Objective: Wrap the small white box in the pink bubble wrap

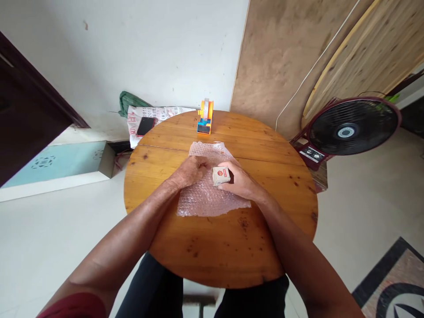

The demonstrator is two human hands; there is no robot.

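Observation:
A sheet of clear bubble wrap (212,201) lies spread on the round wooden table (232,247). My right hand (243,181) grips a small cardboard box (221,175) by its sides, over the middle of the sheet. The box is pale, with a red round mark and red print on its top face. Just left of the box, my left hand (192,171) is curled closed over the wrap. Its fingertips are turned inward, so whatever they may hold is hidden.
An orange and blue tape dispenser (205,117) with a tape roll stands at the table's far edge. Behind the left edge, a dark phone (145,126) lies on a printed white sack (168,113). A dark red fan (347,128) stands to the right.

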